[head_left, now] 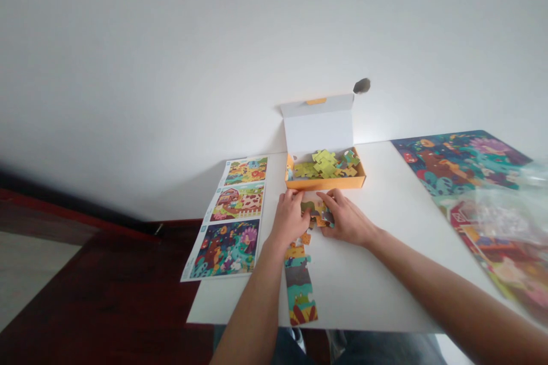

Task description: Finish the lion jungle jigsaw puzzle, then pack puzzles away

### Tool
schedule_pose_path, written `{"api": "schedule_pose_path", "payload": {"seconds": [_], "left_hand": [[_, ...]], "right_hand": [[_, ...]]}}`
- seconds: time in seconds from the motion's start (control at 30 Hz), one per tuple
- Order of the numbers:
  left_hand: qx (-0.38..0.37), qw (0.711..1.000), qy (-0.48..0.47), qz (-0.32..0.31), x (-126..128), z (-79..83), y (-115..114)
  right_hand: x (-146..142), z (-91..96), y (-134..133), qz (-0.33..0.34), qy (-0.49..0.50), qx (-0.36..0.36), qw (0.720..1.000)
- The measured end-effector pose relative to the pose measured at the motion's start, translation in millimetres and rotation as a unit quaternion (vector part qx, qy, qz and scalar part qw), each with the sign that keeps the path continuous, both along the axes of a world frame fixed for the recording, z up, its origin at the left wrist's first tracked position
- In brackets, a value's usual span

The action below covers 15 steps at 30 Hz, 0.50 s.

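Both of my hands are on loose jigsaw pieces just in front of the orange box. My left hand has its fingers curled on the piece at the left. A grey and yellow piece sits under the bent fingers of my right hand. A joined strip of jigsaw pieces runs from below my left hand toward the table's front edge, with a green animal printed near its lower end. The open orange box holds several more pieces, mostly green.
A sheet with three printed pictures lies at the left, overhanging the white table. On the right are a dark finished-looking puzzle picture, a farm picture and clear plastic bags. The wall stands behind the box.
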<state>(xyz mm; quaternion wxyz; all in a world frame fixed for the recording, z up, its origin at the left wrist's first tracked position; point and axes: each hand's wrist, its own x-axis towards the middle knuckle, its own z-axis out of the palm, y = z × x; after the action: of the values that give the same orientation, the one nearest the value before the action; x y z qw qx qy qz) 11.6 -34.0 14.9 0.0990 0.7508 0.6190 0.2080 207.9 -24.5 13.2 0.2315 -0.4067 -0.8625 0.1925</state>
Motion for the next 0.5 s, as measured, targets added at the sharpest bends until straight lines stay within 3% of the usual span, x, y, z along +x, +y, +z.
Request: {"api": "schedule_pose_path", "payload": {"seconds": [0.13, 0.3, 0.5], "left_hand": [[-0.011, 1.000, 0.025, 0.014, 0.6, 1.0, -1.1], [-0.011, 0.987, 0.036, 0.155, -0.2, 0.1, -3.9], [-0.025, 0.994, 0.007, 0.106, 8.4, -0.2, -5.5]], "right_hand": [[-1.1, -1.9, -1.4, -0.017, 0.031, -0.014, 0.999], [-3.2, -7.0, -0.2, -0.050, 0.047, 0.002, 0.998], [-6.9, -13.4, 1.5, -0.055, -0.004, 0.046, 0.997]]}}
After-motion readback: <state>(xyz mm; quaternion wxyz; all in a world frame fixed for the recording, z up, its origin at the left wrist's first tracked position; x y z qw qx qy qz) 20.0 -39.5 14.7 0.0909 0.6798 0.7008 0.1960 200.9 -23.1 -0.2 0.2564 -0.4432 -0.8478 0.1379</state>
